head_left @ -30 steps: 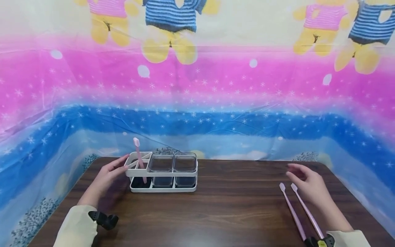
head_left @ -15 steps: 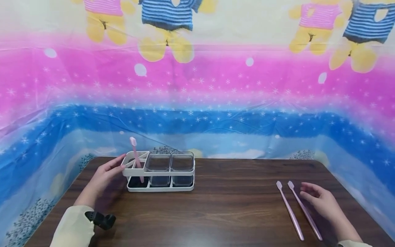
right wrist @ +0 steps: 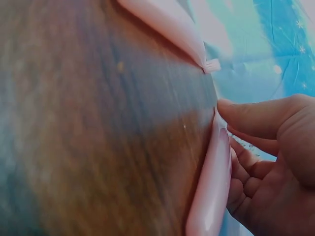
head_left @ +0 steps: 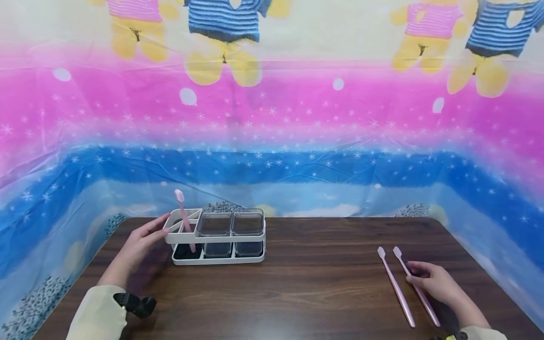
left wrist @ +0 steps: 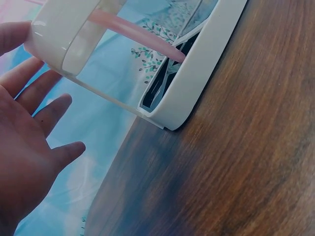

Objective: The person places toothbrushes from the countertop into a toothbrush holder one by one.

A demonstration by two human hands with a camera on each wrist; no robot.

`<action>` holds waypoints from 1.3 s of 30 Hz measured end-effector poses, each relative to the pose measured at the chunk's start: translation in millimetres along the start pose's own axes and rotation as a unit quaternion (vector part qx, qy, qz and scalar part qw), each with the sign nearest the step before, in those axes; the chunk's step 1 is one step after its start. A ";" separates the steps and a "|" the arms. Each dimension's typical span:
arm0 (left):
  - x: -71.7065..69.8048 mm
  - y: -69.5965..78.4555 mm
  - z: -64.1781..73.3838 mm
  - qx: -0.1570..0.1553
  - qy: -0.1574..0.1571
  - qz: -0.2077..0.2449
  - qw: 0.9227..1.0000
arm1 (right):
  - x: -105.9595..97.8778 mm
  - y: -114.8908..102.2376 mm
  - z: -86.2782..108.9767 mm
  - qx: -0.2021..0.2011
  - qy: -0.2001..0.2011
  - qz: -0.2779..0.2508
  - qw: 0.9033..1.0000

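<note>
A white toothbrush holder (head_left: 214, 240) stands at the table's left, a pink toothbrush (head_left: 185, 219) leaning in its left compartment. My left hand (head_left: 138, 243) holds the holder's left end, thumb at the near side and index finger at the far side; the left wrist view shows the other fingers spread below. On the right lie two pink toothbrushes, bristle heads pointing away from me. My right hand (head_left: 439, 285) pinches the right-hand toothbrush (right wrist: 214, 182) near its neck, the thumb tip over it and the other fingers curled. The other toothbrush (head_left: 396, 288) lies just left of it.
Two clear square cups (head_left: 248, 223) sit in the holder's middle and right compartments. The dark wooden table (head_left: 297, 293) ends at a back edge behind the holder, close to a hanging printed cloth (head_left: 297, 118) that wraps round the sides.
My right hand first drew back to the right of the two toothbrushes, then came in to the right-hand one and took hold near its neck. The left hand stays on the holder.
</note>
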State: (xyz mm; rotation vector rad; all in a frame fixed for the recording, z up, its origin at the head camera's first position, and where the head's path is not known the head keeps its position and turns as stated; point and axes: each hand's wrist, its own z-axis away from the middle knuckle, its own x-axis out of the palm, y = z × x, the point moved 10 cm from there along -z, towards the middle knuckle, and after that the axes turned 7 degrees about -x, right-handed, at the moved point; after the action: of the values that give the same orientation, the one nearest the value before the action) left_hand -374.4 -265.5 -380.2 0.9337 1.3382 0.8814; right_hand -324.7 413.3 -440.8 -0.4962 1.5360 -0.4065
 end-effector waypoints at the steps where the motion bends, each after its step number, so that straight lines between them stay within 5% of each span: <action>1: 0.2 0.0 -0.2 0.000 -0.001 0.001 1.000 | 0.8 0.4 -0.5 0.003 -0.005 0.003 1.000; 14: 0.6 -1.8 -0.4 -0.012 -0.001 0.001 1.000 | 3.4 -11.0 -5.9 -0.003 -0.020 0.079 0.997; 39: 0.6 2.8 2.4 -0.012 -0.007 -0.011 1.000 | -11.2 -16.1 -2.5 0.007 0.031 0.015 0.999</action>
State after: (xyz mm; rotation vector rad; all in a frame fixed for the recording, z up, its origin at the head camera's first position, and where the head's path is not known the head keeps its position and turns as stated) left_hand -372.0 -263.9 -377.8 0.9042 1.3214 0.8707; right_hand -326.3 405.7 -422.6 -0.4531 1.5979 -0.4125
